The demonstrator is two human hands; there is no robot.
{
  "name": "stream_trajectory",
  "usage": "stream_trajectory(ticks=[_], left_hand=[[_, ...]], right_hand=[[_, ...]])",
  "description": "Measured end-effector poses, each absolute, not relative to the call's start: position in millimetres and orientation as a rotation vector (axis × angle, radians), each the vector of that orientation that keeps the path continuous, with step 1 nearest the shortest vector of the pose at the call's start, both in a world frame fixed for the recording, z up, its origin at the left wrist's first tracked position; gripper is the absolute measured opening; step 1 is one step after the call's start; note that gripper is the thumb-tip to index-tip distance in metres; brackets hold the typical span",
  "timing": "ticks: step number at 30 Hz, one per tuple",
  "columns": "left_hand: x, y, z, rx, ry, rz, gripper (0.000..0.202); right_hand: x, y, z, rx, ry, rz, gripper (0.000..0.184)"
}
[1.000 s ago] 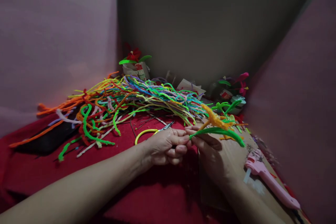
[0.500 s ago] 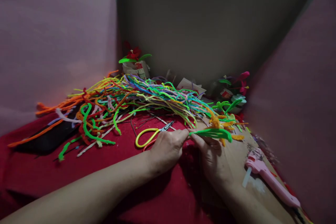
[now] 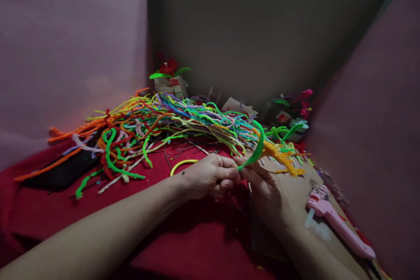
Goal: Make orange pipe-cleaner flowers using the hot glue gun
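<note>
Between my two hands is a leaf shape of green pipe cleaners (image 3: pixel 257 149), its broad end curving up and away. My left hand (image 3: pixel 215 176) is closed on its thin lower end. My right hand (image 3: pixel 264 190) pinches it at the same spot, fingertips touching the left ones. Just past my right hand lies an orange-yellow pipe cleaner piece (image 3: pixel 284 158) on the cardboard. Behind my left wrist shows one yellow handle of the scissors (image 3: pixel 182 164); my hand hides the rest.
A large heap of coloured pipe cleaners (image 3: pixel 197 118) spreads across the red cloth (image 3: pixel 197 223). A pink glue gun (image 3: pixel 341 223) lies on the cardboard (image 3: pixel 297 197) at right. Pipe cleaner flowers stand at the back, one red (image 3: pixel 169 68), one pink (image 3: pixel 305 107).
The green leaf has swung from lying flat toward the right to standing up and curved. My left hand has turned and now covers most of the scissors.
</note>
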State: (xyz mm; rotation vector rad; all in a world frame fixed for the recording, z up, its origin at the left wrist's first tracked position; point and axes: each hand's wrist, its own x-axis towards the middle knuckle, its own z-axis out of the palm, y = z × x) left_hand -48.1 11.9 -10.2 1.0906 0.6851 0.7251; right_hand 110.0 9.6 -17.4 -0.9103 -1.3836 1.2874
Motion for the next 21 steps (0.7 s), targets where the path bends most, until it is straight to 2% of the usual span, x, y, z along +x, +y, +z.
stream_trajectory(ticks=[3,9,21], left_hand=[[-50.6,13.4,-12.3,0.99,0.539,0.656,0.021],[-51.8,12.9,-15.8,0.941,0.379,0.602,0.02],[-50.0,11.7,-11.8,1.089,0.567,0.678,0.021]], right_hand=[[111.4,8.2,-12.6,-0.933,-1.358,1.343,0.021],[112.4,10.6,-19.4,-0.661,-1.2,1.673,0.022],[110.1,10.1,-25.5,-0.697,-1.164,1.582,0.017]])
